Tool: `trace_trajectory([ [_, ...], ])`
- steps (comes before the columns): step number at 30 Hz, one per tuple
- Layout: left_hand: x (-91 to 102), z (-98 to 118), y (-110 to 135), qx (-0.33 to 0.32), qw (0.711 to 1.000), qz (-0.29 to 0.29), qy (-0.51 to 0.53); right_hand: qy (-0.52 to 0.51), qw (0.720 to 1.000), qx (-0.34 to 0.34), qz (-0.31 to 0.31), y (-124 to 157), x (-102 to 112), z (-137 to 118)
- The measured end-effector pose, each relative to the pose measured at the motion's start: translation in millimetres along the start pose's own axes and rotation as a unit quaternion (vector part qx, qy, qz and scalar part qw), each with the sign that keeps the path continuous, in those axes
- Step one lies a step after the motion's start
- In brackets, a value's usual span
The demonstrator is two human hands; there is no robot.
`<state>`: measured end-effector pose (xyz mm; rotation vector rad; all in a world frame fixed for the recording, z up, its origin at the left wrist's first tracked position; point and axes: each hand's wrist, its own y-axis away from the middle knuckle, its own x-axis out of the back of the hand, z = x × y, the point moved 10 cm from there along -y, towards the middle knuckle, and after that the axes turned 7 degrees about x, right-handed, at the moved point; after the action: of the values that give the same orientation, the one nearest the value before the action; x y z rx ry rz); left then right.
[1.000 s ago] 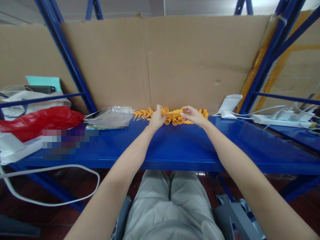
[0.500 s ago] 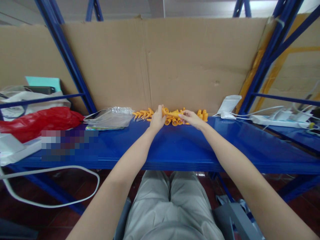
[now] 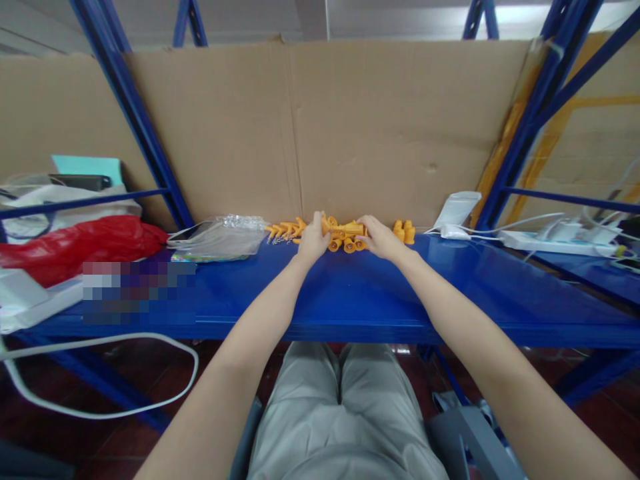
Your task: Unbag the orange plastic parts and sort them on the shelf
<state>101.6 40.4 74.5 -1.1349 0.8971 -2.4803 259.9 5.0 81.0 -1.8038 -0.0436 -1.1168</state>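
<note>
Two bare hands at far side of blue desk (image 3: 360, 290), near cardboard sheet (image 3: 400, 133). Left hand (image 3: 313, 241): fingers pinching left end of yellow piece (image 3: 351, 229). Right hand (image 3: 383, 240): fingers curled about its right end. Piece lies sideways between hands, above yellow cups (image 3: 349, 246). Branched yellow parts (image 3: 284, 230) left of left hand; stubby yellow parts (image 3: 404, 232) just beyond right hand. Clear plastic bags (image 3: 225, 243) farther left.

Blue metal racking (image 3: 143, 133), cardboard backing (image 3: 390, 133) and grouped yellow parts (image 3: 349, 245) (several alike) suggest a workshop.
</note>
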Motion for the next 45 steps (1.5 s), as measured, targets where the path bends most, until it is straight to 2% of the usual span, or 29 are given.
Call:
trace_trajectory([
  [4,0.2,-2.3,1.9,0.023,1.0,-0.01,0.006,0.012,1.0,0.018,0.018,2.6,5.5,-2.0],
  [10,1.3,-5.3,1.6,0.044,0.999,-0.016,0.0,-0.037,0.995,-0.088,0.027,8.5,-5.5,24.0],
  [13,1.3,-8.4,-0.7,0.053,0.998,-0.013,0.006,-0.067,0.991,-0.11,0.024,9.3,-14.2,34.3],
  [20,1.7,-11.7,-0.9,0.06,0.998,-0.008,-0.003,-0.119,0.988,-0.076,0.056,7.2,-13.3,32.3],
  [32,5.2,-10.7,1.0,0.101,0.995,-0.009,-0.025,-0.071,0.992,0.006,0.104,2.1,6.9,7.2],
  [39,-3.4,-15.4,-0.8,0.116,0.992,-0.044,-0.003,-0.059,0.994,-0.001,0.094,3.0,10.2,3.5],
  [45,1.5,-6.5,2.3,0.074,0.997,-0.024,-0.028,-0.105,0.99,-0.064,0.073,7.1,-0.8,20.2],
])
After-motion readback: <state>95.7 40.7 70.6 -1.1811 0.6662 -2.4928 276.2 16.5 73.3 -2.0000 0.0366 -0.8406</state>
